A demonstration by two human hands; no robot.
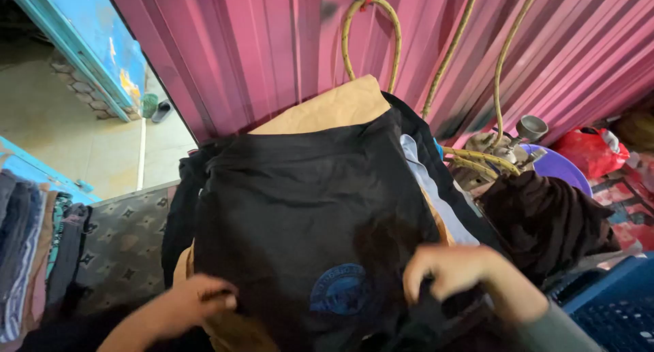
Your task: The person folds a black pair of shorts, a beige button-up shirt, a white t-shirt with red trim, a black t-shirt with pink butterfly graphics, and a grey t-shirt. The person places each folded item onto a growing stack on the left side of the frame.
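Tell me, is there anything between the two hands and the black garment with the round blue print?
Nothing visible is between them. The left hand rests on the near left edge of the black garment, and the right hand grips its near right edge; both touch the cloth directly.

I have a black shirt (300, 209) spread flat on top of a heap of clothes, just in front of the pink metal wall (259, 45). A round blue badge (340, 291) shows on its near end. The cloth is wrinkled, and its far edge lies over a tan garment (334, 107).
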